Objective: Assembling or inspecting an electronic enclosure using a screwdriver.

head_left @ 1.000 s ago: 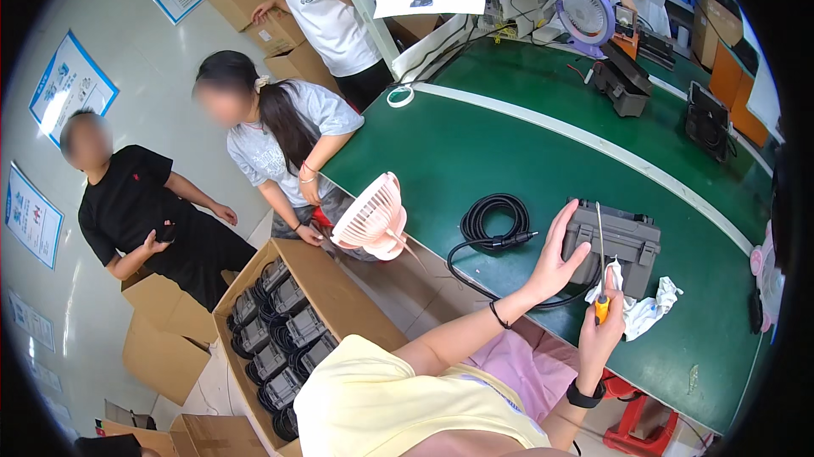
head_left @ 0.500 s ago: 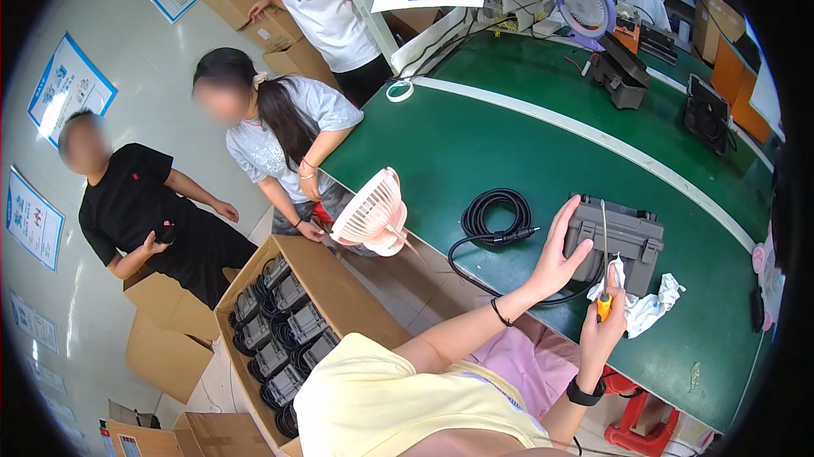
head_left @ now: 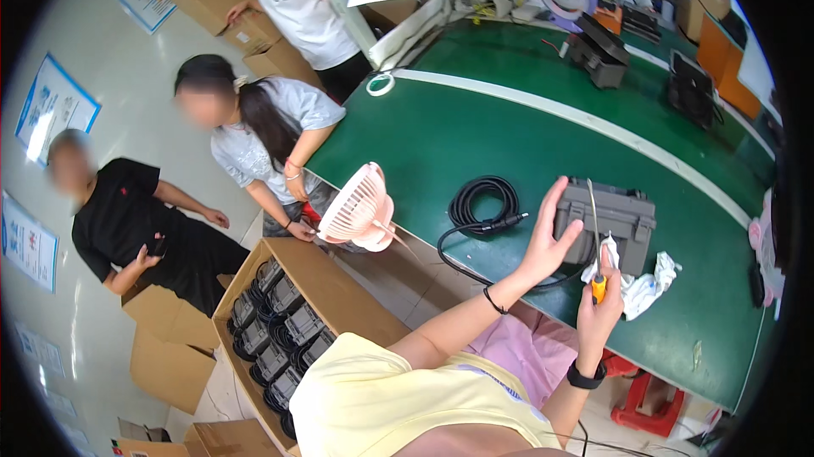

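Closest in: yellow shirt and pink lap at the bottom edge. Right next to that, on the floor to the left, an open cardboard box [head_left: 254, 275] packed with rows of dark grey units and coiled cables.

Then the hands, near each other but not touching. Right hand [head_left: 598, 313] wrapped around a screwdriver [head_left: 596, 245] with an orange handle, thin shaft pointing straight up; black band on that wrist. Left hand [head_left: 547, 241] open, fingers spread, palm laid against the left side of a grey box-shaped unit [head_left: 615, 220] sitting near the front edge of the green table [head_left: 475, 126]. Crumpled white rag [head_left: 640, 279] just right of the screwdriver, touching the unit's front.

Further left on the table, a coiled black cable [head_left: 483, 203], and a small pink fan [head_left: 356, 207] at the table's edge. Beyond that, three other people standing on the left among more cardboard boxes. Way back on the table: two more dark units and a round lamp.
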A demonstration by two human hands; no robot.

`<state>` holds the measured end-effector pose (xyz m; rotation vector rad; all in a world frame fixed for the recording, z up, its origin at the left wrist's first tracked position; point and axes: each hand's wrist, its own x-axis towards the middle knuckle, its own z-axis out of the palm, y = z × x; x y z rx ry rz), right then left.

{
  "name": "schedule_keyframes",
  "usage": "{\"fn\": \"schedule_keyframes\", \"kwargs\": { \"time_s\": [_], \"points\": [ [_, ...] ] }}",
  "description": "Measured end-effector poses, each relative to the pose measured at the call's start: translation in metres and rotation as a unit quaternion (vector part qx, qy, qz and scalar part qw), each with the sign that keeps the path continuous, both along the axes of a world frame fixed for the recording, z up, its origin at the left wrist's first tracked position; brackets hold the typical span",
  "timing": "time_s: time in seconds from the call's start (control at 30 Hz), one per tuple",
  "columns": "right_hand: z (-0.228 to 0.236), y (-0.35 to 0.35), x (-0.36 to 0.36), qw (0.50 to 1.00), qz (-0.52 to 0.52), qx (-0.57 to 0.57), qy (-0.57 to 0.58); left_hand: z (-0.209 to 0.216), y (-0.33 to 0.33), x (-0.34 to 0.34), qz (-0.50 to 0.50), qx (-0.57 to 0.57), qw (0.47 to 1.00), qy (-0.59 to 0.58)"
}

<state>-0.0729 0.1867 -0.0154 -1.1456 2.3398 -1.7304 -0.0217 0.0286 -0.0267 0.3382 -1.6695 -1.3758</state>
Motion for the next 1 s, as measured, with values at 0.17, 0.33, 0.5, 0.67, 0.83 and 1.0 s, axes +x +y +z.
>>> {"fn": "schedule_keyframes", "kwargs": {
  "time_s": [0.17,0.33,0.5,0.67,0.83,1.0],
  "points": [
    [-0.012,0.0,-0.003,0.999,-0.021,0.036,0.002,-0.005,-0.002,0.004,0.074,-0.08,0.992,-0.06],
    [0.004,-0.001,0.001,0.999,-0.02,0.035,0.004,0.007,-0.004,0.025,0.013,0.144,0.989,0.027],
    [0.005,-0.004,-0.002,0.999,-0.023,0.041,0.014,-0.003,-0.003,0.023,-0.037,0.154,0.987,-0.009],
    [-0.002,0.016,-0.012,0.997,-0.066,-0.026,0.0,-0.003,-0.002,0.019,-0.056,0.126,0.99,-0.024],
    [-0.003,0.052,-0.032,0.944,-0.184,-0.134,-0.238,0.006,0.005,0.02,-0.067,0.18,0.981,-0.036],
    [-0.03,0.07,-0.057,0.948,-0.084,-0.072,-0.297,0.002,0.0,0.02,-0.075,0.175,0.981,-0.028]
  ]
}}
